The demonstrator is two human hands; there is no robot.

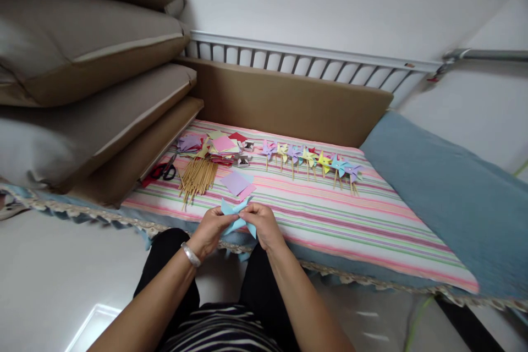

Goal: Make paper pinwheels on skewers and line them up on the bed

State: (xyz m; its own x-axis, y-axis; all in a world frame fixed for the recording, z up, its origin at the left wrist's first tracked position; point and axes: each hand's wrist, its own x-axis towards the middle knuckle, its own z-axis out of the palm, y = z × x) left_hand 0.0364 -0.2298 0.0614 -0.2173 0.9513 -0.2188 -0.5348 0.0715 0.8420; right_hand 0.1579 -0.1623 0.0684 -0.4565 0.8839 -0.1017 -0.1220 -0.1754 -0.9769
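Note:
A light blue paper pinwheel (238, 210) is held between my two hands, above the near edge of the striped cloth. My left hand (211, 226) has its fingers closed on the left side of the paper. On the other side, my right hand (263, 224) pinches it near the centre. Whether a pin sits at the centre is too small to make out. Just beyond lie square paper sheets (236, 182) in lilac, blue and pink. A bundle of thin wooden sticks (198, 179) rests to the left of them.
Finished pinwheels on sticks (308, 157) form a row at the right. Stacked coloured paper (223, 146) lies near two small open boxes (243, 161). Black-handled scissors (165, 169) are at the left. Large cushions (91, 44) pile up on the left; a radiator (289, 58) stands behind.

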